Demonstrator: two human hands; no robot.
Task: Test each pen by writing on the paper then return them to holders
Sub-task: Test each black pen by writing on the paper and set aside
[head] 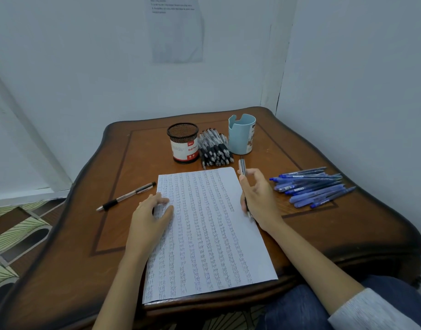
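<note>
Left hand (154, 210): I see it lying flat on the paper's left part, fingers relaxed and spread, gripping nothing
Right hand (259, 198): fingers curled round a pen (242, 166) at the paper's right edge, its tip down by the wrist
Paper (204, 246): on the table (73, 234), covered in rows of writing
Black pens (215, 148): I see them heaped between the mesh holder (183, 142) and the blue holder (242, 134)
Blue pens (311, 186): piled right of the paper
Loose pen (126, 196): lying left of the paper
</note>
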